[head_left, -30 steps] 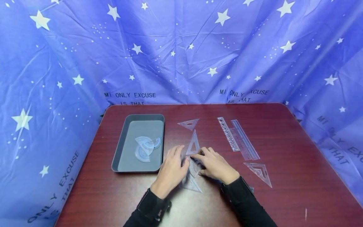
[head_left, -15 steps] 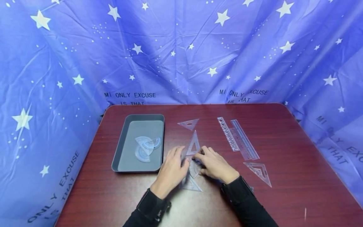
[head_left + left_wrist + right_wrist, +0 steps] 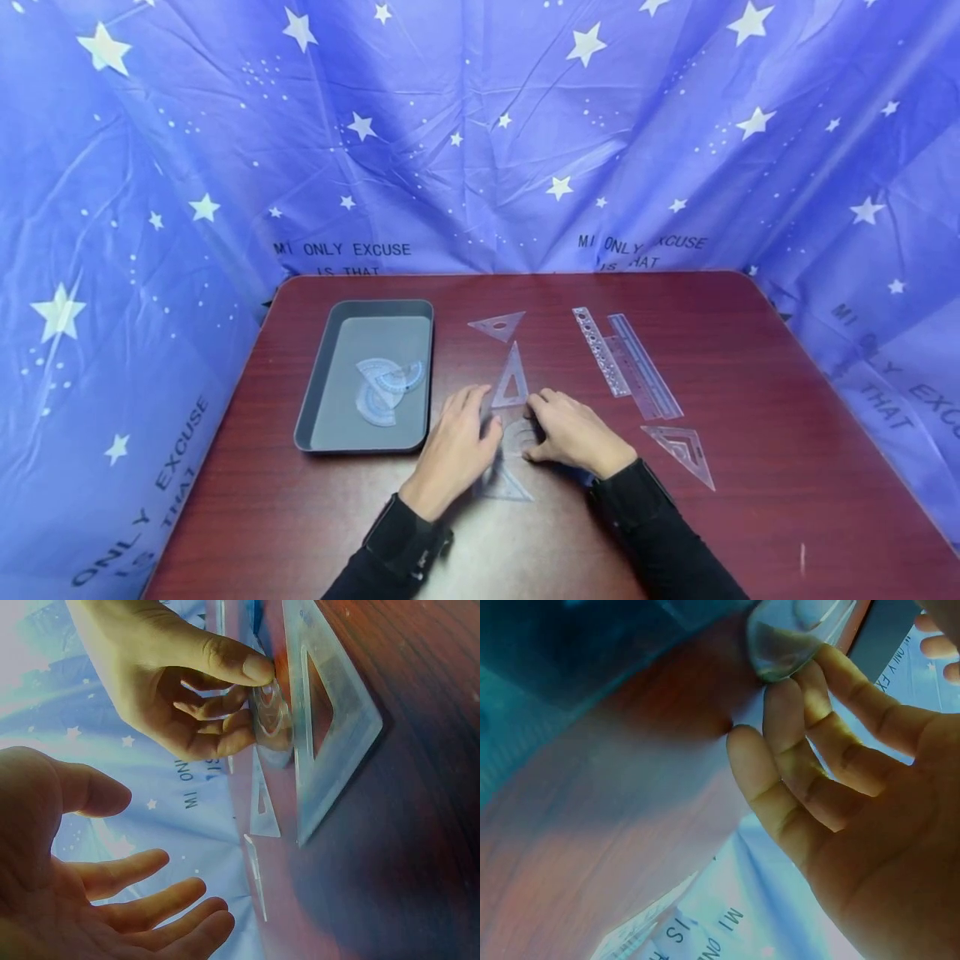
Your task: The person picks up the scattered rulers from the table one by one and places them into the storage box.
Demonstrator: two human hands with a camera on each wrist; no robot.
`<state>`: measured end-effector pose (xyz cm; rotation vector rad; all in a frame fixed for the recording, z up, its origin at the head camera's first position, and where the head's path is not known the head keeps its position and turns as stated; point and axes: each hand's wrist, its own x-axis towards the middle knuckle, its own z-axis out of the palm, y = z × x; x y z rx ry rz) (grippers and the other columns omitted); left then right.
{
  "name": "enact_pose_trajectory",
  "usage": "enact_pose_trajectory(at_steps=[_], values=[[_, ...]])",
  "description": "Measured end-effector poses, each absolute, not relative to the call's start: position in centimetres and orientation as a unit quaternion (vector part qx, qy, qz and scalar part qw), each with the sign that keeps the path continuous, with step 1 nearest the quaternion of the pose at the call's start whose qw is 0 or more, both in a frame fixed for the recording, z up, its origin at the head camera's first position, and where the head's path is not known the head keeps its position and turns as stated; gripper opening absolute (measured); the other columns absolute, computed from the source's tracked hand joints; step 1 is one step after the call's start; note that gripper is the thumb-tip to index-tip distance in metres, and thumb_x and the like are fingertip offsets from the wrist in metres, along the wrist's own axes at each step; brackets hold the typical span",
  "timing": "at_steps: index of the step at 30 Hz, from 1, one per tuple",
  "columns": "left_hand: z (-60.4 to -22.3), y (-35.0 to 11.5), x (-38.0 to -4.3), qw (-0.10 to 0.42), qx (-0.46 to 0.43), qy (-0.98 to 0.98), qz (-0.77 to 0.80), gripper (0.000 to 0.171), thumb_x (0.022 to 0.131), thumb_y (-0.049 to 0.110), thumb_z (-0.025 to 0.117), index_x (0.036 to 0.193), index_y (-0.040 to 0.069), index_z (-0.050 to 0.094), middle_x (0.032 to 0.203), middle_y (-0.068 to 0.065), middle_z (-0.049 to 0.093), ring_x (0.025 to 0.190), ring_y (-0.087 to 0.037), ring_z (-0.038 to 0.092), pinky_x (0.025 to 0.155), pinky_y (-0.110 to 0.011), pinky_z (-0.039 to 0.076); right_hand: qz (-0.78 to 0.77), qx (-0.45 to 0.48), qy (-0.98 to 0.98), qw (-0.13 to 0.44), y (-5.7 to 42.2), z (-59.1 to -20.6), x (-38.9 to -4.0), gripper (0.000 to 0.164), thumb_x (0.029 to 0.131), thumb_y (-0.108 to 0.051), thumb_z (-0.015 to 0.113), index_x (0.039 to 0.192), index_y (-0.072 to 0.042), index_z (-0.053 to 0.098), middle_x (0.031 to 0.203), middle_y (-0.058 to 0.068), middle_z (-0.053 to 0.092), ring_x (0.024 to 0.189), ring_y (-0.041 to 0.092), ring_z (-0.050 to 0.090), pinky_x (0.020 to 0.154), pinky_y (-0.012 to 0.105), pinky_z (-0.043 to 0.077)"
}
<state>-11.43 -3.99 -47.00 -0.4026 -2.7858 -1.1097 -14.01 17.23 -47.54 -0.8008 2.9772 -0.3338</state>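
Observation:
My right hand (image 3: 573,433) pinches the edge of a clear protractor (image 3: 271,724) between thumb and fingertips; in the left wrist view it stands tilted above the table. My left hand (image 3: 459,442) hovers at its left with fingers loosely spread, and the left wrist view shows nothing in it. Just beyond the hands lies a clear set square (image 3: 512,385). A larger set square (image 3: 337,727) lies on the near side, partly covered by the left hand in the head view. Part of the protractor is hidden behind the right fingers in the head view.
On the left stands a grey tray (image 3: 318,375) with overlapping protractors (image 3: 382,387). A small set square (image 3: 498,326) lies at the back. Rulers (image 3: 602,352) lie side by side at right, above another set square (image 3: 684,452). A starry curtain (image 3: 465,150) borders the far edge.
My right hand has shifted slightly right, and its fingers have drawn back from the tip of the middle set square. The left hand stays almost still.

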Motion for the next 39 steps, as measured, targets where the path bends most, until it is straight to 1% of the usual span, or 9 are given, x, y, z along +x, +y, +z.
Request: enact_pose_trajectory(at_steps=[4,10,18,24,29,31,34,37,39], values=[[-47.0,-4.0,-11.6,0.056,-0.134,-0.92,-0.363,0.048,0.101,0.021,0.066,0.146,0.003,0.062,0.144,-0.018,0.065,0.138,-0.037,0.059,0.113,-0.055,0.054,-0.111,-0.275,0.955,0.011,17.1,-47.7,-14.1,0.052,0.075,-0.031,0.093,0.116,-0.011,0.066,0.095,0.005,0.058,0.08,0.022,0.06,0.065,0.043,0.055],[-47.1,-4.1,-11.7,0.05,-0.132,-0.922,-0.362,0.049,0.101,0.022,0.066,0.146,0.004,0.062,0.145,-0.017,0.065,0.138,-0.036,0.059,0.113,-0.055,0.054,-0.078,-0.284,0.955,-0.042,16.9,-48.1,-14.0,0.053,0.066,-0.031,0.089,0.107,-0.009,0.064,0.092,0.008,0.058,0.076,0.026,0.059,0.054,0.043,0.055],[-47.2,-4.2,-11.8,0.04,-0.129,-0.92,-0.368,0.049,0.102,0.022,0.065,0.146,0.003,0.062,0.145,-0.017,0.065,0.138,-0.036,0.059,0.113,-0.055,0.054,-0.004,-0.306,0.945,-0.113,16.9,-48.5,-14.1,0.052,0.061,-0.036,0.088,0.096,-0.003,0.067,0.087,0.01,0.062,0.073,0.027,0.059,0.051,0.04,0.054],[-47.3,-4.1,-11.8,0.034,-0.132,-0.914,-0.383,0.049,0.102,0.021,0.066,0.146,0.002,0.061,0.145,-0.018,0.064,0.139,-0.038,0.059,0.116,-0.056,0.052,-0.018,-0.323,0.939,-0.116,17.3,-48.3,-14.3,0.045,0.06,-0.034,0.086,0.088,-0.005,0.067,0.083,0.007,0.061,0.072,0.027,0.06,0.052,0.041,0.055],[-47.3,-4.2,-11.8,0.016,-0.121,-0.902,-0.415,0.055,0.103,0.023,0.064,0.152,-0.001,0.055,0.148,-0.023,0.062,0.14,-0.041,0.059,0.118,-0.058,0.049,-0.034,-0.326,0.937,-0.124,17.6,-47.1,-14.3,0.041,0.06,-0.031,0.085,0.086,-0.006,0.065,0.084,0.007,0.062,0.074,0.026,0.061,0.051,0.041,0.055],[-47.6,-4.1,-11.9,0.02,-0.118,-0.895,-0.429,0.056,0.104,0.025,0.063,0.152,-0.003,0.054,0.144,-0.024,0.065,0.134,-0.041,0.063,0.114,-0.062,0.051,-0.037,-0.325,0.935,-0.138,17.5,-46.5,-14.3,0.041,0.061,-0.032,0.085,0.086,-0.007,0.065,0.085,0.006,0.062,0.075,0.027,0.061,0.051,0.04,0.054],[-47.7,-4.0,-12.2,0.001,-0.109,-0.868,-0.484,0.059,0.105,0.027,0.064,0.152,-0.006,0.051,0.139,-0.027,0.068,0.126,-0.041,0.069,0.109,-0.062,0.054,-0.043,-0.326,0.931,-0.16,17.2,-45.4,-14.0,0.041,0.062,-0.032,0.086,0.087,-0.007,0.065,0.086,0.006,0.062,0.077,0.026,0.061,0.049,0.038,0.053],[-47.4,-3.9,-12.4,-0.048,-0.097,-0.828,-0.55,0.06,0.106,0.028,0.064,0.153,-0.006,0.05,0.136,-0.026,0.07,0.116,-0.037,0.075,0.101,-0.056,0.061,-0.046,-0.333,0.924,-0.18,16.6,-44.3,-13.6,0.043,0.065,-0.033,0.088,0.092,-0.007,0.068,0.09,0.006,0.062,0.081,0.025,0.061,0.049,0.037,0.053],[-47.0,-3.9,-12.5,-0.083,-0.085,-0.79,-0.602,0.058,0.106,0.023,0.065,0.153,-0.007,0.049,0.136,-0.028,0.069,0.112,-0.038,0.077,0.096,-0.05,0.065,-0.047,-0.341,0.919,-0.195,16.1,-43.7,-13.4,0.047,0.066,-0.034,0.089,0.098,-0.006,0.07,0.093,0.007,0.064,0.084,0.025,0.062,0.049,0.037,0.054]])
